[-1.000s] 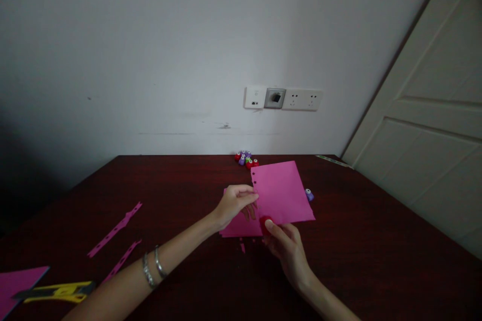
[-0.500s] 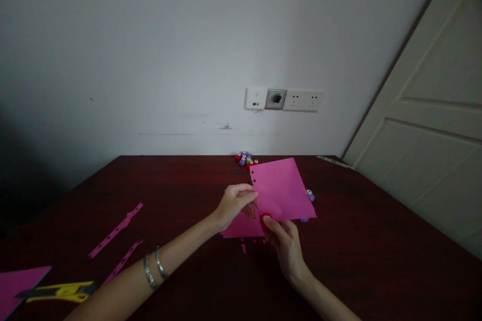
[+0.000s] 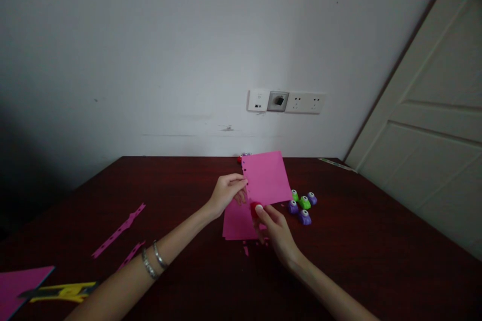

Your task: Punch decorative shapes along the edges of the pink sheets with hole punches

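My left hand (image 3: 229,192) pinches the left edge of a pink sheet of paper (image 3: 266,176), which is raised and tilted above the table. Small punched holes run down that edge. In my right hand (image 3: 276,230) is a red paper punch (image 3: 256,207), thumb on its white button, at the sheet's lower left corner. Whether the paper sits in the punch's slot I cannot tell. Beneath both hands lies more pink paper (image 3: 237,225). Tiny pink scraps (image 3: 246,250) are scattered in front of it.
Several purple and green punches (image 3: 304,202) stand to the right; others (image 3: 241,159) are by the wall, partly hidden. Pink punched strips (image 3: 119,230) lie left on the dark red table (image 3: 181,175). A yellow utility knife (image 3: 64,291) overlaps pink paper (image 3: 22,283) at front left.
Both hands have shifted slightly left and up with the sheet and the red punch. The sheet has turned, and the purple and green punches at right have come into view.
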Action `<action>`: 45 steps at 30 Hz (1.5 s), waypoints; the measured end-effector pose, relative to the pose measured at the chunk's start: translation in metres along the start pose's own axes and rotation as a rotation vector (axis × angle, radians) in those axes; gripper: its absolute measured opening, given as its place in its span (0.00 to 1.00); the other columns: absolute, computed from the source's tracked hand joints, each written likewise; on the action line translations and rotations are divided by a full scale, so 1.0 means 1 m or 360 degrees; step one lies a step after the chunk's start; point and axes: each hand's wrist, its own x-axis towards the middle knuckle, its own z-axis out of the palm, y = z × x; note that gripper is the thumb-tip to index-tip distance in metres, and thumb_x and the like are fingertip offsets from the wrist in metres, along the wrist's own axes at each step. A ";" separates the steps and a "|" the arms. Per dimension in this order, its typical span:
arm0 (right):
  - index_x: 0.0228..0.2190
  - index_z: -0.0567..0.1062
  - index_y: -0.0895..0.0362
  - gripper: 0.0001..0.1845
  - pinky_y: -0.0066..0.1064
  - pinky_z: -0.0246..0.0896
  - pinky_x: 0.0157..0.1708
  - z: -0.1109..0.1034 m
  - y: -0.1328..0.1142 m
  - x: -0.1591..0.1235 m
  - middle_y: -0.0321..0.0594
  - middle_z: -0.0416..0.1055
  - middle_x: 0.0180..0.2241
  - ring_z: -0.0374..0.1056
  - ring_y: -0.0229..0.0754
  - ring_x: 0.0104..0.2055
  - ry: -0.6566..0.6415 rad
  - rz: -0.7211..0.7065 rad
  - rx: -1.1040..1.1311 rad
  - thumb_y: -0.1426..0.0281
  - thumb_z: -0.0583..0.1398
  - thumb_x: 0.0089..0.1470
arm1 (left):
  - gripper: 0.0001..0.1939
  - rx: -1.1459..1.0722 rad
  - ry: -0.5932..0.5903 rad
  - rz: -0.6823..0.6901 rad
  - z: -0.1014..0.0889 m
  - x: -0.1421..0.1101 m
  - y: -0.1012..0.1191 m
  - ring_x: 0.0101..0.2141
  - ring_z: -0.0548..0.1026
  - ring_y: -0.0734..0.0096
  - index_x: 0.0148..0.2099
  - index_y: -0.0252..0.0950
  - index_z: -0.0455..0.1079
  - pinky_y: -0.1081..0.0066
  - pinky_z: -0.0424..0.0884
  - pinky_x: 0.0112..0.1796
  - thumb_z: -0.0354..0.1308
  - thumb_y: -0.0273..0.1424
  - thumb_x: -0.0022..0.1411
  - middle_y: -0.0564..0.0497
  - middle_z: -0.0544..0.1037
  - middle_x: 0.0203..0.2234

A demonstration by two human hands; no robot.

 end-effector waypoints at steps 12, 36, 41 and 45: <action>0.31 0.70 0.58 0.18 0.19 0.55 0.10 -0.017 -0.007 -0.011 0.35 0.67 0.24 0.64 0.35 0.22 -0.0296 0.0137 -0.0065 0.56 0.60 0.46 | 0.10 0.0127 0.0066 -0.0060 -0.029 0.017 -0.010 0.16 0.69 0.78 0.33 0.31 0.67 0.78 0.64 0.16 0.57 0.35 0.53 0.52 0.72 0.19; 0.26 0.72 0.60 0.11 0.28 0.64 0.20 -0.173 -0.054 0.025 0.40 0.71 0.18 0.69 0.40 0.20 0.0512 0.0269 -0.1337 0.64 0.60 0.45 | 0.10 0.1041 -0.0768 -0.0818 -0.063 0.020 -0.041 0.12 0.67 0.79 0.23 0.31 0.67 0.81 0.56 0.13 0.55 0.33 0.50 0.51 0.74 0.15; 0.27 0.71 0.61 0.11 0.27 0.67 0.20 -0.186 -0.041 0.021 0.41 0.71 0.20 0.71 0.42 0.23 0.0295 0.0528 -0.1387 0.64 0.59 0.46 | 0.10 0.1112 -0.0788 -0.0774 -0.064 0.021 -0.041 0.12 0.66 0.79 0.25 0.32 0.67 0.80 0.56 0.13 0.54 0.34 0.52 0.51 0.74 0.16; 0.29 0.72 0.62 0.11 0.27 0.68 0.20 -0.186 -0.032 0.023 0.43 0.71 0.23 0.71 0.41 0.25 0.0214 0.0553 -0.1436 0.65 0.58 0.48 | 0.12 0.1061 -0.0795 -0.0688 -0.066 0.021 -0.037 0.13 0.67 0.79 0.27 0.32 0.69 0.80 0.56 0.14 0.54 0.37 0.53 0.51 0.74 0.18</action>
